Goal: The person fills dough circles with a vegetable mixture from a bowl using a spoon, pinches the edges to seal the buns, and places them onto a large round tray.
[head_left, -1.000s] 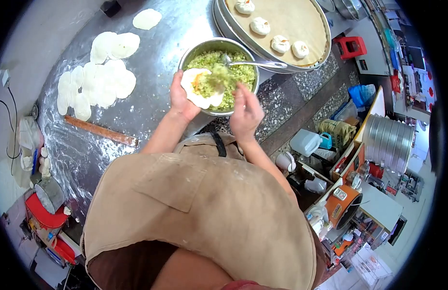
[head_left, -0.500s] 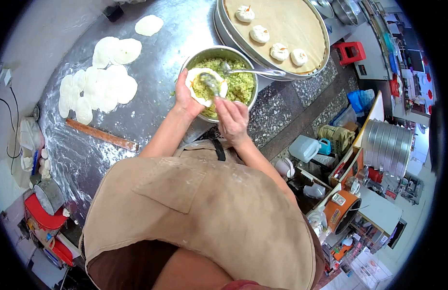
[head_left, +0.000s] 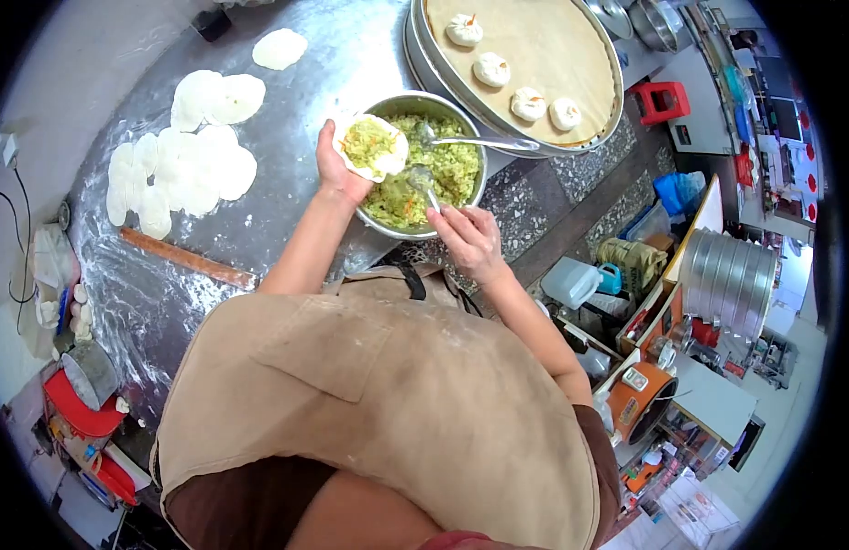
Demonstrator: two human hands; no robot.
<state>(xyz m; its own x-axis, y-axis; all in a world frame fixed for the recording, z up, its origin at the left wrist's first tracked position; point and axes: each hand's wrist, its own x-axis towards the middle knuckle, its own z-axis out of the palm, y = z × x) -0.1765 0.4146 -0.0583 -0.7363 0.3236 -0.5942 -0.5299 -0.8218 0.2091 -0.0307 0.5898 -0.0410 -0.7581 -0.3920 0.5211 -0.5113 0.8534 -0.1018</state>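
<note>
My left hand (head_left: 338, 169) holds a round dough wrapper (head_left: 393, 162) heaped with green filling (head_left: 368, 145), over the left rim of a metal bowl (head_left: 480, 188). Fingers of my right hand (head_left: 472, 240) are closed on the handle of a spoon (head_left: 430, 194), whose head rests in the chopped green filling (head_left: 449, 165) inside the bowl. A second spoon (head_left: 484, 142) lies across the bowl, its handle reaching past the right rim.
Flat dough wrappers (head_left: 191, 165) lie partly overlapping on the floured metal table (head_left: 287, 119), near a wooden stick (head_left: 186, 260). A large round steamer tray (head_left: 553, 55) at the top right bears several pleated buns (head_left: 490, 70). A red stool (head_left: 661, 102) stands beyond.
My left hand has moved left with the wrapper, which now carries more spread filling. My right hand has drawn the spoon off the wrapper, down and right into the bowl.
</note>
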